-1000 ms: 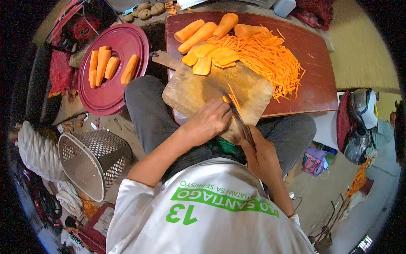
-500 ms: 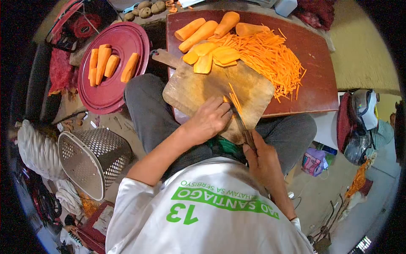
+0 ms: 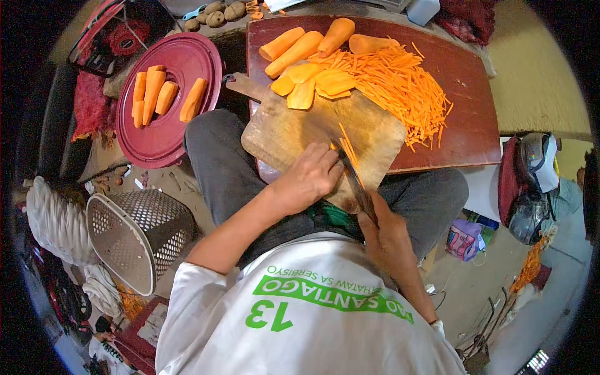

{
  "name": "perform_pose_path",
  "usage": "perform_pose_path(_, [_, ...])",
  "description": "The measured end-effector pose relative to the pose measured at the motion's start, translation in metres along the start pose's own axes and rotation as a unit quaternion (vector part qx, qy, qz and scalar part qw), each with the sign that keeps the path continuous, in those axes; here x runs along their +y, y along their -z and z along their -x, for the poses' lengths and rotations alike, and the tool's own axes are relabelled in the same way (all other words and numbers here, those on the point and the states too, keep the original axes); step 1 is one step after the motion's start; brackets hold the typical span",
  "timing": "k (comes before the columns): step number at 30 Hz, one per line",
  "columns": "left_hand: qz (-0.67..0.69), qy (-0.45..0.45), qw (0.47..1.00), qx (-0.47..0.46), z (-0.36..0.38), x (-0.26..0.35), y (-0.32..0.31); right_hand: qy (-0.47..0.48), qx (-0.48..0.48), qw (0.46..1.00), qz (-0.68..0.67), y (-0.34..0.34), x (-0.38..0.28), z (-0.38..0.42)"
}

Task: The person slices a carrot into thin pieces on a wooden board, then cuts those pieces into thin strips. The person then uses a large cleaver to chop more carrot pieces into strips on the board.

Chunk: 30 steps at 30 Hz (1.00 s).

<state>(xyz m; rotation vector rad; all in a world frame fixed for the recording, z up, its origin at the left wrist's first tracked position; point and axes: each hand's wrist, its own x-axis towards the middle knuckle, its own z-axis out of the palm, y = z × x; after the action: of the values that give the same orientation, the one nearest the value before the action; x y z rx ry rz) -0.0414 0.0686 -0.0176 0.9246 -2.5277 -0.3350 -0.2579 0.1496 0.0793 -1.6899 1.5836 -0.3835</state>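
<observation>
My right hand [image 3: 389, 232] is closed round the handle of a knife [image 3: 360, 192], its blade angled across a wooden cutting board [image 3: 275, 134]. Curled fingers of my left hand [image 3: 314, 174] press a carrot piece [image 3: 333, 147] to the board beside the blade; most of that piece is hidden. Thin carrot strips [image 3: 347, 145] lie on the blade's other side. Flat carrot slices [image 3: 303, 94] overlap at the board's far edge. Beyond them, a large heap of shredded carrot [image 3: 400, 84] spreads over a dark red table [image 3: 462, 81], with peeled whole carrots [image 3: 297, 53] at its left.
On the left, a round red lid [image 3: 134, 134] bears several peeled carrots [image 3: 150, 94]. A grey perforated basket [image 3: 122, 244] lies tipped on the floor below it. Potatoes [image 3: 215, 14] sit at the top. A purple bag [image 3: 464, 239] rests on the floor at right.
The knife and my right hand have shifted very slightly. Less of the carrot piece shows past my left fingertips. The rest looks the same.
</observation>
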Motion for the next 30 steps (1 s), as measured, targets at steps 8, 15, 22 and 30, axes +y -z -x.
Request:
perform_pose_path(8, [0.007, 0.0, 1.0, -0.009, -0.001, -0.001, 0.002, 0.027, -0.016, 0.999, -0.002, -0.003, 0.008, -0.042])
perform_pose_path(15, [-0.003, -0.011, 1.0, 0.024, 0.004, -0.003, -0.006, 0.045, 0.012, 0.999, 0.016, -0.016, 0.017, -0.019])
perform_pose_path(22, [-0.023, -0.03, 0.998, 0.057, 0.0, -0.004, -0.004, -0.009, -0.06, 0.998, 0.02, 0.001, -0.002, -0.03])
perform_pose_path(30, [-0.034, -0.03, 0.998, 0.043, 0.004, -0.005, -0.01, 0.067, 0.014, 0.998, 0.004, -0.017, 0.008, -0.044])
